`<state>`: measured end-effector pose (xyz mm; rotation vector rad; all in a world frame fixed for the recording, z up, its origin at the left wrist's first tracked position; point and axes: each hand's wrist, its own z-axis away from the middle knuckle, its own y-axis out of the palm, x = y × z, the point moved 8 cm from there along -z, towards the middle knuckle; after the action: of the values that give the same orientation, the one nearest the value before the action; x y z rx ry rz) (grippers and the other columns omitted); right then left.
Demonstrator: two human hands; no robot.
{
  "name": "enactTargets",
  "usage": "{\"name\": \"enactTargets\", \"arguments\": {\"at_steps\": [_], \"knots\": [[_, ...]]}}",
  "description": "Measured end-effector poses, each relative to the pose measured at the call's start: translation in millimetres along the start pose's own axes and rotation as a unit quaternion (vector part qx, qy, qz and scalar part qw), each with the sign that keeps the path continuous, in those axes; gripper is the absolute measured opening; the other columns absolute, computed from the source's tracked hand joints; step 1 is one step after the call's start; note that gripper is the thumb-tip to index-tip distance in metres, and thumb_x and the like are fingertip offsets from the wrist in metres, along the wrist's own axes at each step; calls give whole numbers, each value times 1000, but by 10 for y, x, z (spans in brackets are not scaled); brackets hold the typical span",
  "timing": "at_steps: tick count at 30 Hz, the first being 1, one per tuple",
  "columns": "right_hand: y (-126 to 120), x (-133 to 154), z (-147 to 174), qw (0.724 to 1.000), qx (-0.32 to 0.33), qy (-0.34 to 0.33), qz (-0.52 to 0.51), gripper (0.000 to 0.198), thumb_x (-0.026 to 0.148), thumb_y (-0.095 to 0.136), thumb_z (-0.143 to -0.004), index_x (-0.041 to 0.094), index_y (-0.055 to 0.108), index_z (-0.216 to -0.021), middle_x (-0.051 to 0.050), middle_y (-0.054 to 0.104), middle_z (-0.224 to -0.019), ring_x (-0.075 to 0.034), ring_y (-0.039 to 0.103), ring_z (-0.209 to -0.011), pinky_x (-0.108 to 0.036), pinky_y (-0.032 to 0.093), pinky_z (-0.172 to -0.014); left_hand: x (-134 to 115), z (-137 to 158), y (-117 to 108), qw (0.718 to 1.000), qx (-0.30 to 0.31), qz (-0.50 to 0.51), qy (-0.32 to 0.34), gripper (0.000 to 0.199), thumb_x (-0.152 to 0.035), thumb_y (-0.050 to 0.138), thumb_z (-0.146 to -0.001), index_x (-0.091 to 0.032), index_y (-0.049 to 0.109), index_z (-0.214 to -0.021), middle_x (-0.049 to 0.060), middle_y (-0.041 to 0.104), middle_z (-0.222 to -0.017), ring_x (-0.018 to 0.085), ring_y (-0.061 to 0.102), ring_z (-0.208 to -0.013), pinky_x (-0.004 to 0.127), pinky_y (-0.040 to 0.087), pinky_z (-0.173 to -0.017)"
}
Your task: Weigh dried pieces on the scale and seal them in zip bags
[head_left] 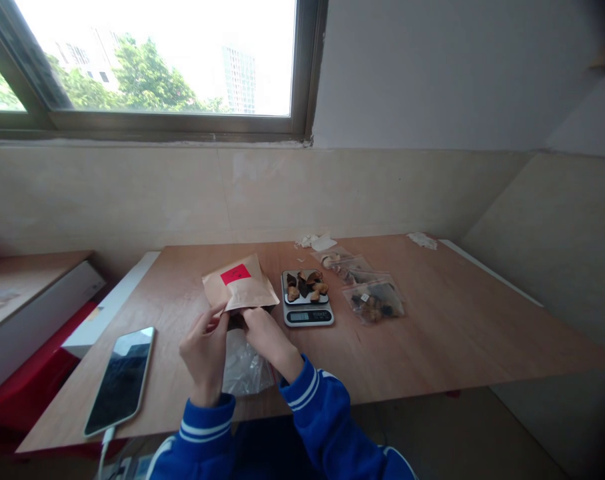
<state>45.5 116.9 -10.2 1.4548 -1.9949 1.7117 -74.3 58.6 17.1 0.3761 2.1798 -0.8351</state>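
Note:
A brown paper bag (250, 293) with a red label lies on the table, its mouth toward me. My left hand (205, 343) pinches the edge of that mouth. The fingers of my right hand (267, 333) reach inside the opening and are hidden there, so what they hold cannot be seen. Below the bag lies a clear plastic bag (247, 370), partly under my hands. Just to the right stands a small digital scale (310, 317), its display facing me. Several dried brown and dark pieces (306, 285), like dried mushrooms, rest on its pan.
Right of the scale lie zip bags (375, 300) of dried pieces, overlapping each other. White scraps (317, 242) are by the wall. A phone (122, 380) with a charging cable lies at the left table edge.

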Motion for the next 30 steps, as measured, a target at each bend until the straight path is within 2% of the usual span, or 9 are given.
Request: {"name": "enactTargets", "arguments": {"at_steps": [4,8,11,15,18,22,27,30], "knots": [[-224,213,195,998,0,-32,-57,34,1,44,-86,19,65,-106,-8,68,-106,-21,62,-104,-34,49,-90,13,-15,-19,1000,-1,-2,-5,26,-41,60,-80,-25,75,-94,1,70,-72,14,62,-60,24,45,-62],[-577,239,427,982,-69,-46,-168,25,11,53,-88,23,63,-107,-3,65,-101,-16,62,-96,-30,51,-89,28,-23,-42,1000,-10,-3,-6,26,-42,61,-79,-25,75,-93,0,69,-72,14,62,-60,24,45,-62],[-852,13,586,969,-144,-18,-201,19,16,57,-87,23,63,-104,-2,63,-98,-15,63,-91,-28,52,-84,42,-36,-46,1000,-14,-2,-10,25,-42,62,-78,-25,75,-93,0,69,-72,14,63,-61,25,45,-63],[-1065,-481,681,965,-198,29,-168,23,19,58,-85,23,61,-108,-3,65,-95,-17,64,-89,-31,53,-83,38,-51,-66,1000,-20,-12,-12,24,-40,62,-79,-25,75,-93,0,69,-70,15,64,-63,25,44,-64],[-1116,-866,670,970,-212,63,-103,28,16,56,-82,21,60,-110,-4,66,-91,-18,64,-87,-35,53,-84,13,-51,-87,1000,-23,-12,-7,25,-40,61,-79,-25,75,-92,0,69,-70,15,64,-62,26,44,-63],[-1050,-1198,580,981,-182,67,-26,35,9,52,-79,20,60,-112,-3,65,-85,-18,64,-82,-35,51,-82,-4,-43,-102,1000,-22,-10,-7,25,-42,61,-79,-25,75,-91,0,69,-70,15,63,-62,26,44,-62],[-942,-1351,428,987,-145,44,48,39,4,48,-80,19,60,-114,-5,66,-89,-19,63,-86,-34,49,-82,3,-50,-103,1000,-21,-4,-8,26,-42,62,-78,-25,75,-92,0,68,-71,15,63,-63,26,45,-63],[-915,-1359,362,984,-137,45,102,34,5,51,-81,19,62,-109,-6,68,-89,-22,61,-89,-37,46,-84,-6,-55,-99,1000,-20,-6,-4,26,-42,61,-79,-25,75,-92,0,68,-70,15,63,-62,26,44,-63]]}}
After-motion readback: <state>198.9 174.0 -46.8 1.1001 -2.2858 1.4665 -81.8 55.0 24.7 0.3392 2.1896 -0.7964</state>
